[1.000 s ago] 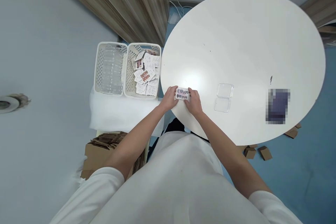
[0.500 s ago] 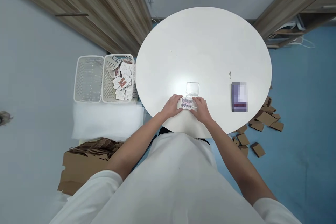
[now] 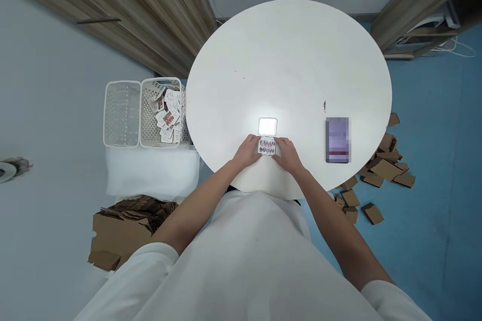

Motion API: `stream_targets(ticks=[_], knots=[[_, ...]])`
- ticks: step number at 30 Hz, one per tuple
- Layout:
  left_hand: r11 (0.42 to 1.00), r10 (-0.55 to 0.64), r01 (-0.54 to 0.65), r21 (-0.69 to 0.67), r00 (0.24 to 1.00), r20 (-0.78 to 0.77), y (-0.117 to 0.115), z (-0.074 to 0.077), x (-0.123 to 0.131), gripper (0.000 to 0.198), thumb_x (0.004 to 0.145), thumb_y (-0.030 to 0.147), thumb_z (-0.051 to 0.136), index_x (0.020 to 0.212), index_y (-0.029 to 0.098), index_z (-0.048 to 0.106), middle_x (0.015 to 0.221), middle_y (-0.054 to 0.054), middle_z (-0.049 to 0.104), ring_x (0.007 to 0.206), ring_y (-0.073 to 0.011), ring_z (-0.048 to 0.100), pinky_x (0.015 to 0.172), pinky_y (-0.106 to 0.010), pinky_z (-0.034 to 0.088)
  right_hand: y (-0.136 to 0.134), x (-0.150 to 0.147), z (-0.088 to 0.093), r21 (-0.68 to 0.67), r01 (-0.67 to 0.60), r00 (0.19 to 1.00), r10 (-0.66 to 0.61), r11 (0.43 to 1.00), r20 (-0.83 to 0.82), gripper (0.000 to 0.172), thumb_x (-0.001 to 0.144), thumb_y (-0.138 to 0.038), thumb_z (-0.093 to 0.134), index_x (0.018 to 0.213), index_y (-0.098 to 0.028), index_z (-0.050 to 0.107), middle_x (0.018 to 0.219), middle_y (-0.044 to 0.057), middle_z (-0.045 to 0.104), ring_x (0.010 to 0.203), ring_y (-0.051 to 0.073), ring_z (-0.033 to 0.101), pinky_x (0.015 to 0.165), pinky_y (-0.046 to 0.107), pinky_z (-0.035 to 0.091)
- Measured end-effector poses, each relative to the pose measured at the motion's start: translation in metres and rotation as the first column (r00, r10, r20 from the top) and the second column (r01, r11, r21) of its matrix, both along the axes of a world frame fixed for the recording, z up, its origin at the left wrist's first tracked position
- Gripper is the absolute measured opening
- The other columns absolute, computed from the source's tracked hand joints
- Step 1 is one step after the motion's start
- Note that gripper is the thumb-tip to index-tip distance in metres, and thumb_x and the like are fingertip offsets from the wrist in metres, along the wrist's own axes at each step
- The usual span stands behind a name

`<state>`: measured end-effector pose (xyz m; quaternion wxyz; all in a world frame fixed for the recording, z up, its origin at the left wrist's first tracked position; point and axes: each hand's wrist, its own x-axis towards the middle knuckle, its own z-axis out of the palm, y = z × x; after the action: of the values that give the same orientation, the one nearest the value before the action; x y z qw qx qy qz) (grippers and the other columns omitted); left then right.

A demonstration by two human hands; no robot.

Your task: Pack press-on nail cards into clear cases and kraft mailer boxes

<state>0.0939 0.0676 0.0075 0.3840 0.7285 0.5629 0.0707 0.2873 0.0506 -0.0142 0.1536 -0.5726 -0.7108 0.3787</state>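
A small clear plastic case (image 3: 267, 126) lies on the table near its front edge, its hinged lid tipped back. A white card of press-on nails (image 3: 267, 146), two rows of pinkish-purple nails, sits over the lower half of the case. My left hand (image 3: 247, 151) grips the left edge of the card, thumb near and fingers at the far corner. On the opposite edge, my right hand (image 3: 288, 154) grips in the same way. Whether the fingertips touch the case as well as the card, I cannot tell.
A dark purple box or book (image 3: 338, 140), partly pixelated, rests on the white oval table (image 3: 289, 50) to the right. White baskets (image 3: 145, 130) at the left hold nail cards and clear cases. Cardboard (image 3: 116, 235) stands lower left; small brown boxes (image 3: 384, 169) litter the floor at right.
The nail card has shifted to line up with the lower half of the case, where before it sat left of it. Both hands keep their grip; the view has moved slightly.
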Motion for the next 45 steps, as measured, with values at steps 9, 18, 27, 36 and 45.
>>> stream_targets(ticks=[9,18,27,36,45], knots=[[0.999,0.039,-0.037,-0.036,0.998,0.043,-0.001,-0.006,0.001,0.059,0.067,0.015,0.062,0.121,0.022,0.040,0.110,-0.007,0.044,0.087,-0.0176,0.055,0.079,-0.035,0.049,0.001,0.000,-0.008,0.015,-0.023,0.998,0.022,1.000,0.053,0.062,0.071,-0.024,0.057,0.128,-0.020,0.035,0.117,0.010,0.047,0.106,0.028,0.045,0.087,0.044,0.042],[0.999,0.030,-0.029,-0.025,0.998,0.060,-0.006,-0.010,-0.002,0.063,0.070,0.016,0.061,0.127,0.024,0.037,0.113,-0.007,0.043,0.094,-0.0188,0.053,0.083,-0.035,0.047,0.001,0.003,-0.011,0.012,-0.026,1.000,0.026,1.000,0.017,0.063,0.072,-0.028,0.057,0.130,-0.023,0.034,0.117,0.009,0.046,0.106,0.028,0.045,0.088,0.044,0.040],[0.999,0.031,-0.029,-0.026,0.996,0.086,-0.007,-0.009,-0.004,0.065,0.070,0.017,0.061,0.130,0.022,0.035,0.117,-0.009,0.043,0.098,-0.0201,0.051,0.084,-0.036,0.046,-0.004,0.002,-0.012,-0.001,-0.019,1.000,0.019,1.000,0.018,0.065,0.073,-0.028,0.053,0.134,-0.024,0.030,0.120,0.010,0.044,0.106,0.029,0.044,0.089,0.047,0.038],[0.984,0.173,-0.165,-0.065,0.975,0.140,-0.020,-0.006,0.001,0.071,0.071,0.020,0.061,0.134,0.019,0.029,0.117,-0.010,0.043,0.098,-0.0189,0.051,0.088,-0.036,0.045,-0.011,-0.006,0.002,-0.039,0.070,0.998,-0.070,0.997,-0.009,0.066,0.074,-0.029,0.052,0.135,-0.021,0.029,0.125,0.011,0.043,0.112,0.029,0.040,0.092,0.049,0.037],[0.769,0.603,-0.524,-0.367,0.784,0.143,-0.026,-0.002,0.005,0.047,0.077,0.025,0.056,0.122,0.016,0.047,0.108,-0.009,0.056,0.087,-0.0145,0.057,0.083,-0.033,0.046,-0.014,-0.012,0.014,-0.476,0.363,0.786,-0.538,0.801,-0.306,0.065,0.072,-0.031,0.055,0.133,-0.023,0.033,0.124,0.010,0.048,0.100,0.020,0.054,0.087,0.040,0.047]])
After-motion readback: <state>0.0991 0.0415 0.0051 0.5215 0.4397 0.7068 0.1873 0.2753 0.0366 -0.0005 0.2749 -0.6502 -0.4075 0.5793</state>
